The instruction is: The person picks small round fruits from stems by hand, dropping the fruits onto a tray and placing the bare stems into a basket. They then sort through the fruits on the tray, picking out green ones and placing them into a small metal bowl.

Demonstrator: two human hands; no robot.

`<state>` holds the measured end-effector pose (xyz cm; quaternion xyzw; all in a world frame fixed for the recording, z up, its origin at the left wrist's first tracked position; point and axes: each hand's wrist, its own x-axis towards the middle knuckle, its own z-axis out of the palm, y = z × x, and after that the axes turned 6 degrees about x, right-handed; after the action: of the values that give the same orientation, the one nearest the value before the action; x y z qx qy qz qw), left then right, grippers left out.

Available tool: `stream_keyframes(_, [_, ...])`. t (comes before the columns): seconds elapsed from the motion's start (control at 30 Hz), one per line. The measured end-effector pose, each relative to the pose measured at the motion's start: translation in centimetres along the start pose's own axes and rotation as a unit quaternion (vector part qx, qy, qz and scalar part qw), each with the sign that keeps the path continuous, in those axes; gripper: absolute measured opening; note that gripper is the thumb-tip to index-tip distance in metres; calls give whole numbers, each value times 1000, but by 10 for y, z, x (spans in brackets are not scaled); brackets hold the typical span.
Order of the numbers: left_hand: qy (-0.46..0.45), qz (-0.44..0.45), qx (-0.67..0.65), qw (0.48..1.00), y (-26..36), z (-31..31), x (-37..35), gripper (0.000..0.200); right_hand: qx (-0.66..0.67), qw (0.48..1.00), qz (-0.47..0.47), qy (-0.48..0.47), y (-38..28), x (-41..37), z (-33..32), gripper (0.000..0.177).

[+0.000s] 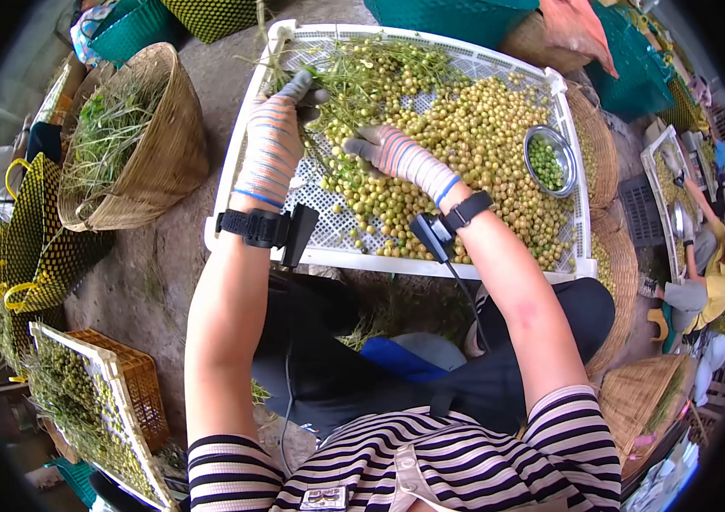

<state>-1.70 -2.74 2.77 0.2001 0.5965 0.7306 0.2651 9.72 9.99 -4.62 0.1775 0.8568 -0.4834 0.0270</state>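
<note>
A white mesh tray [320, 239] is spread with small round yellow-green fruits [456, 145], some loose and some on thin stems. My left hand [277, 136], in a striped glove with grey fingertips, is at the tray's upper left, its fingers closed on a bunch of green fruit stems [328, 94]. My right hand [401, 155], gloved the same way, is over the middle of the tray. Its fingers curl toward the stems and fruits beside my left hand; what lies between them is hidden. At the tray's right, a metal bowl [535, 132] holds greener fruits.
A wicker basket [170, 128] of green stems stands to the left. Lower left, another fruit-filled tray [110, 375] leans on an orange crate [145, 375]. More baskets [623, 290] line the right side, where a person in yellow [716, 286] sits beside another tray [661, 188].
</note>
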Motion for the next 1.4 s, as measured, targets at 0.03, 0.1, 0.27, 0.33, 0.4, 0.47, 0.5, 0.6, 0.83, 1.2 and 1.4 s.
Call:
stream_keyframes(0.03, [22,13,-9,1000,1,-8,3,17,-157,987,-3,21,1,-1,-3,44])
stream_keyframes(0.1, [66,8,-79,995,2,-25,12,15,-220,975,12,9,7,-8,-10,48])
stream_keyframes(0.27, [140,-29,-39,989,-6,-52,29,12,-240,970,27,-12,0,-2,-48,29])
stream_keyframes(0.33, [122,-15,-12,992,-7,-52,26,15,-216,972,22,89,12,35,-56,27])
stream_keyframes(0.4, [112,-18,13,993,-1,-45,20,10,-228,958,87,150,11,68,-60,31])
stream_keyframes(0.47, [103,-34,95,990,12,-31,3,16,-251,949,112,156,13,90,-54,34])
stream_keyframes(0.5, [86,-40,85,992,13,-30,4,19,-272,939,141,158,14,100,-52,37])
stream_keyframes(0.6, [54,-12,67,996,13,-26,1,28,-270,935,217,73,24,121,-50,46])
stream_keyframes(0.83, [61,-65,245,965,-10,-29,17,37,-545,794,-266,-38,23,58,-87,18])
stream_keyframes(1.2, [-129,184,476,850,-64,27,14,28,-222,971,84,15,-70,-60,-80,39])
stream_keyframes(1.4, [-111,138,354,919,-39,39,1,21,158,984,14,84,-51,-64,-94,43])
